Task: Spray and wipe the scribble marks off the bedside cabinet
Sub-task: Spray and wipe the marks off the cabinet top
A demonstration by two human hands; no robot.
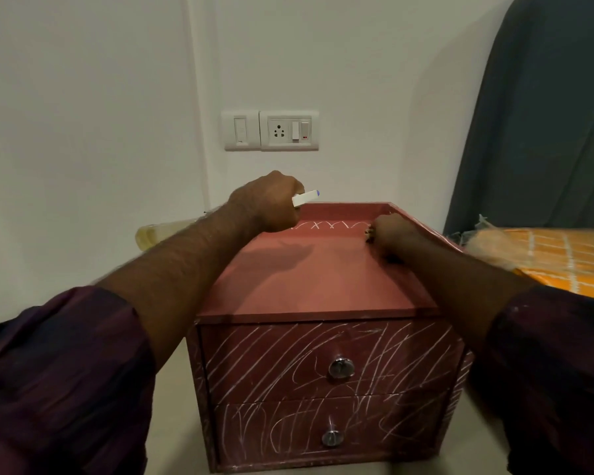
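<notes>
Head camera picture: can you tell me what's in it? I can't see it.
Two hands reach over a reddish bedside cabinet whose two drawer fronts are covered in white scribble marks. The left hand grips a white object with a blue tip near the back edge; the right hand rests curled on the top.

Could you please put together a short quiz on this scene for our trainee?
1. True or false: the upper drawer front of the cabinet is unmarked.
2. What does the left hand have in its grip? A) a white object with a purple tip; B) a sponge; C) nothing.
3. How many drawer knobs are visible?

Key: 1 false, white scribbles cross it; 2 A; 3 two, one on each drawer.
</notes>
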